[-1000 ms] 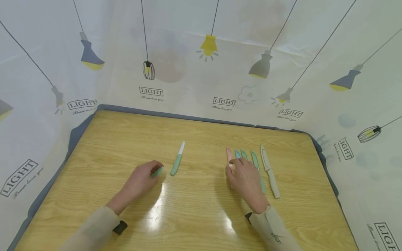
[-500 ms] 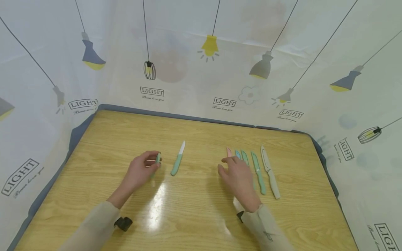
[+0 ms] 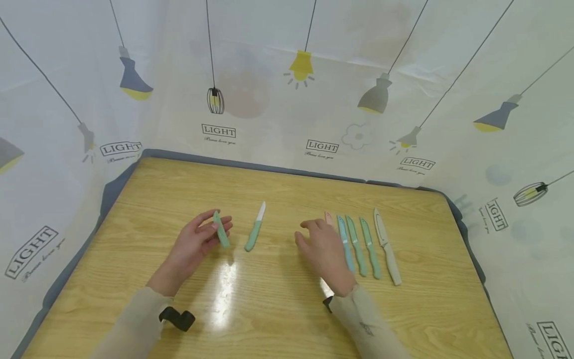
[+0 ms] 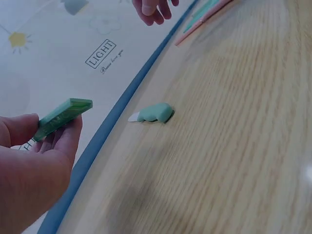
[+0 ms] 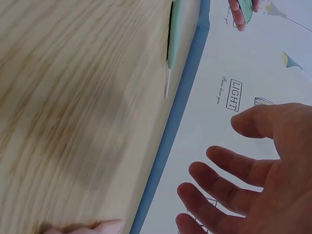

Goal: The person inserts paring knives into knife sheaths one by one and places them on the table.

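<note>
My left hand (image 3: 188,245) holds a green knife sheath (image 3: 221,230) up off the table, pinched between thumb and fingers. In the left wrist view the end of the sheath (image 4: 63,117) faces the camera. Just right of that hand lies a green-handled paring knife (image 3: 254,233), its white blade bare and pointing away. My right hand (image 3: 326,252) hovers with spread, slightly bent fingers and holds nothing, as the right wrist view shows. It hides most of a pink knife (image 3: 328,218) in the head view. A blue knife (image 3: 344,242) lies just right of it.
Two green knives (image 3: 356,247) lie side by side right of the blue one, in green sheaths. Beyond them is a longer cream-handled knife (image 3: 387,249). The wooden table (image 3: 287,299) ends at a blue-grey edge (image 3: 251,165) against a lamp-print cloth (image 3: 269,114).
The left hand has lifted the sheath and turned it upright, moving slightly away from the bare knife. The right hand has moved left, uncovering the blue and green knives.
</note>
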### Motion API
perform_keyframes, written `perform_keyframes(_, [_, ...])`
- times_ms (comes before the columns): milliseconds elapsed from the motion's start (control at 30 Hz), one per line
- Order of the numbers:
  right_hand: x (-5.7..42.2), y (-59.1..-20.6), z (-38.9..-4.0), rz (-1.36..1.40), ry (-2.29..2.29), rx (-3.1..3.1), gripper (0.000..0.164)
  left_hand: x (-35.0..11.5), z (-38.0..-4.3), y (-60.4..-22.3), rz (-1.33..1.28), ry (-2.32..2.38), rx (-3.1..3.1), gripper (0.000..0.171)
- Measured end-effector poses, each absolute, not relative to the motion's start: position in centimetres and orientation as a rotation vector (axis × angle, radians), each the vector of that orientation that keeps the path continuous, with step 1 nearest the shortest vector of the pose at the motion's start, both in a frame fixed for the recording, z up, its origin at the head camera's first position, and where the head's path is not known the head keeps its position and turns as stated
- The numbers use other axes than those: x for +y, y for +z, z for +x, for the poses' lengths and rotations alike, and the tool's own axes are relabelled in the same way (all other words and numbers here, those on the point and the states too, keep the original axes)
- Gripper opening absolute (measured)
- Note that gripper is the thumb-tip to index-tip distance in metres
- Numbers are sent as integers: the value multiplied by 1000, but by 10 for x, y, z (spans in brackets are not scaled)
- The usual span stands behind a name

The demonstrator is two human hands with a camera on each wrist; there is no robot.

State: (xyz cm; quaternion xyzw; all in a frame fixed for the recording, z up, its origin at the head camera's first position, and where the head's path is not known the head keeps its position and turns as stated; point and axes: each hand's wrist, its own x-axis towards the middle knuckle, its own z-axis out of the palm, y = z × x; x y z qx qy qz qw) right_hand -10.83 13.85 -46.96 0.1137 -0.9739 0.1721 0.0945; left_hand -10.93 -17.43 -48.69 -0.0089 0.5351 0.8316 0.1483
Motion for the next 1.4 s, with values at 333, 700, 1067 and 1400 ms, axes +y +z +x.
perform_keyframes(333, [109, -469, -119, 339, 594, -3010, 41, -178, -109, -483, -205, 2556, 1354, 46])
perform_keyframes(700, [75, -479, -134, 299, 514, -3146, 58, -182, -107, -481, -466, 2617, 1244, 39])
perform_keyframes(1067, [43, -492, -148, 266, 406, -3232, 84, -186, -106, -485, -617, 2645, 1202, 55])
perform_keyframes(1400, [18, -503, -153, 308, 14, -3234, 87, -185, -104, -486, -648, 2655, 1192, 42])
